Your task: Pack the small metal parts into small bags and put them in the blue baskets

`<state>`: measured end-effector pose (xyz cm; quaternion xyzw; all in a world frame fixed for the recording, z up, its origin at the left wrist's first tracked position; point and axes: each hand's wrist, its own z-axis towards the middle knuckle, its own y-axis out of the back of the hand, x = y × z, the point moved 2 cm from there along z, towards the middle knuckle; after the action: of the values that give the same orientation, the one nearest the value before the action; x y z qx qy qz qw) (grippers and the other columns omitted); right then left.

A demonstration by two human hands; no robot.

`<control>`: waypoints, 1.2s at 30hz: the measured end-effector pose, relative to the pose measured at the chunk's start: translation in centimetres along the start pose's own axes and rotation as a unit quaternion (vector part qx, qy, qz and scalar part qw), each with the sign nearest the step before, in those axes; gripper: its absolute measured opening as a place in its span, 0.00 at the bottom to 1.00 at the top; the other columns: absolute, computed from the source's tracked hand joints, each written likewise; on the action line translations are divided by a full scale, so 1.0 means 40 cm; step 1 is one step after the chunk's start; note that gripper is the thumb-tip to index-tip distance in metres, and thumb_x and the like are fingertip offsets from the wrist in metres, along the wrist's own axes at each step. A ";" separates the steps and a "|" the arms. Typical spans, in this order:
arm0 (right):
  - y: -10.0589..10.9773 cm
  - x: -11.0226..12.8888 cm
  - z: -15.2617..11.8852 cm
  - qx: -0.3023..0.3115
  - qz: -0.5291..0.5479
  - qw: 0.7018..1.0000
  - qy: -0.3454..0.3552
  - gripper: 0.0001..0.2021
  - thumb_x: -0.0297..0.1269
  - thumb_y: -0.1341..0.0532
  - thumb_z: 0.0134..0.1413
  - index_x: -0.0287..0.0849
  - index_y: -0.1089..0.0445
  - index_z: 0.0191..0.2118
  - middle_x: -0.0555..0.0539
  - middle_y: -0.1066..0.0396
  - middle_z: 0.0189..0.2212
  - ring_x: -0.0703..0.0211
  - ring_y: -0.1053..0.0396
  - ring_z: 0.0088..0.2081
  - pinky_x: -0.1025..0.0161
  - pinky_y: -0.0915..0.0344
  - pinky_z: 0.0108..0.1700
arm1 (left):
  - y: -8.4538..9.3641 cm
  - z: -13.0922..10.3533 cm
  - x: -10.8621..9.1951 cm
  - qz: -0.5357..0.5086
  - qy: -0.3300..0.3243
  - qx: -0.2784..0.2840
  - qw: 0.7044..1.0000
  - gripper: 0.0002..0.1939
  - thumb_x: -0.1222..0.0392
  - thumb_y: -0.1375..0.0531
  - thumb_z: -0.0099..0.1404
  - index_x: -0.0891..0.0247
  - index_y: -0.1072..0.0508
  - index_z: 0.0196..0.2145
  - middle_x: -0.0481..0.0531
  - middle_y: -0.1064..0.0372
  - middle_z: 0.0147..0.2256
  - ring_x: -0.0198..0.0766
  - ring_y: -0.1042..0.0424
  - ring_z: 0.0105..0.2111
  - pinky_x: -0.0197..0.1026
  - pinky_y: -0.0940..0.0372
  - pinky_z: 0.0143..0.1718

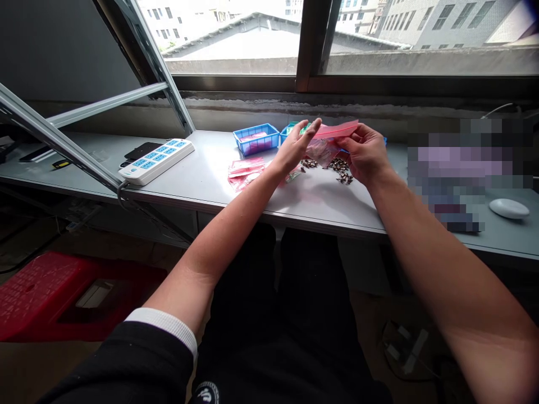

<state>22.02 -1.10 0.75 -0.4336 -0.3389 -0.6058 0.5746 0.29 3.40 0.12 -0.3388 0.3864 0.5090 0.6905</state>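
Note:
A clear zip bag [322, 150] with a red top strip is held up above the table, between my two hands. My right hand [367, 151] pinches the strip's right end between thumb and fingers. My left hand [296, 147] is at the bag's left end, the strip passing behind its thumb; its exact grip is partly hidden. Small dark metallic pieces [344, 178] lie in loose clusters on the table under the bag. Flat red-edged zip bags [245, 173] are spread left of my left wrist.
A blue basket [256, 150] holding pink packets stands toward the wall, with a second basket [284, 133] partly behind my left hand. To the left are a white power strip [158, 161] and a metal frame [109, 104]. A white mouse [509, 209] lies right; a red stool [76, 292] stands below.

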 end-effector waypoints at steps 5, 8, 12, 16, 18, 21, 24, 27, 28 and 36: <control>-0.008 -0.012 0.004 -0.017 -0.026 0.999 0.025 0.09 0.35 0.17 0.59 0.55 0.13 0.41 0.47 0.10 0.45 0.46 0.12 0.45 0.43 0.05 0.52 | -0.011 -0.021 -0.030 -0.060 0.125 0.070 0.988 0.32 0.26 0.30 0.87 0.60 0.12 0.60 0.63 0.11 0.55 0.63 0.07 0.60 0.66 0.15 0.70; -0.008 -0.014 0.005 -0.017 -0.048 0.998 0.031 0.10 0.32 0.19 0.60 0.54 0.12 0.45 0.45 0.09 0.49 0.45 0.11 0.48 0.42 0.05 0.55 | -0.005 -0.024 -0.023 -0.057 0.133 0.069 0.987 0.23 0.40 0.21 0.82 0.59 0.13 0.60 0.63 0.10 0.55 0.58 0.07 0.53 0.68 0.13 0.68; -0.002 -0.014 0.007 -0.012 -0.044 0.999 -0.001 0.21 0.35 0.19 0.63 0.57 0.16 0.59 0.45 0.09 0.59 0.41 0.10 0.59 0.39 0.05 0.61 | 0.003 -0.021 -0.005 -0.058 0.127 0.027 0.990 0.28 0.58 0.19 0.80 0.58 0.19 0.72 0.65 0.08 0.61 0.57 0.07 0.58 0.66 0.13 0.72; -0.001 -0.006 0.006 -0.002 -0.024 0.999 -0.039 0.22 0.39 0.22 0.66 0.59 0.19 0.62 0.46 0.10 0.61 0.39 0.09 0.62 0.37 0.05 0.65 | 0.007 -0.013 -0.002 -0.060 0.120 -0.006 0.991 0.35 0.56 0.18 0.80 0.57 0.23 0.77 0.66 0.10 0.65 0.64 0.10 0.69 0.69 0.16 0.77; -0.002 0.000 0.002 -0.003 -0.004 0.999 -0.050 0.19 0.45 0.22 0.68 0.58 0.19 0.61 0.46 0.10 0.59 0.39 0.09 0.60 0.36 0.06 0.67 | 0.012 -0.008 0.002 -0.058 0.115 -0.030 0.991 0.35 0.56 0.19 0.81 0.57 0.24 0.78 0.66 0.11 0.67 0.65 0.12 0.73 0.70 0.18 0.79; -0.008 0.004 -0.006 -0.009 -0.008 0.998 -0.069 0.17 0.53 0.19 0.68 0.56 0.18 0.56 0.45 0.10 0.53 0.38 0.07 0.57 0.35 0.04 0.63 | 0.015 -0.001 0.015 -0.047 0.107 -0.039 0.992 0.31 0.59 0.23 0.84 0.58 0.24 0.78 0.64 0.11 0.67 0.62 0.11 0.72 0.69 0.17 0.79; -0.011 -0.001 -0.011 -0.025 -0.035 0.996 -0.081 0.17 0.44 0.14 0.61 0.52 0.17 0.50 0.45 0.10 0.45 0.39 0.07 0.51 0.37 0.02 0.59 | 0.015 0.001 0.025 -0.042 0.100 -0.023 0.994 0.30 0.61 0.26 0.85 0.59 0.24 0.78 0.63 0.11 0.66 0.60 0.09 0.68 0.69 0.15 0.76; -0.009 -0.010 -0.008 -0.036 -0.044 0.996 -0.070 0.16 0.35 0.14 0.57 0.50 0.15 0.48 0.45 0.10 0.44 0.40 0.08 0.48 0.38 0.02 0.54 | 0.018 0.000 0.025 -0.035 0.094 -0.019 0.995 0.28 0.56 0.24 0.84 0.61 0.21 0.75 0.64 0.11 0.67 0.62 0.09 0.68 0.69 0.15 0.75; -0.007 -0.013 -0.006 -0.037 -0.046 0.996 -0.063 0.16 0.34 0.15 0.58 0.50 0.15 0.48 0.45 0.10 0.44 0.41 0.08 0.47 0.38 0.02 0.53 | 0.019 0.000 0.023 -0.031 0.093 -0.019 0.995 0.25 0.54 0.23 0.83 0.61 0.19 0.72 0.64 0.10 0.66 0.61 0.09 0.68 0.68 0.16 0.76; 0.002 -0.025 -0.003 -0.005 -0.048 0.998 -0.029 0.15 0.41 0.13 0.56 0.54 0.14 0.46 0.44 0.09 0.48 0.38 0.10 0.51 0.31 0.05 0.61 | 0.010 -0.006 -0.007 -0.035 0.085 -0.039 0.995 0.05 0.67 0.28 0.81 0.58 0.14 0.50 0.57 0.07 0.57 0.47 0.10 0.63 0.52 0.18 0.76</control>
<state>22.03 -0.80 -0.23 -0.4369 -0.3734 -0.6215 0.5323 -0.19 3.16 0.22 -0.4206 0.4119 0.4688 0.6586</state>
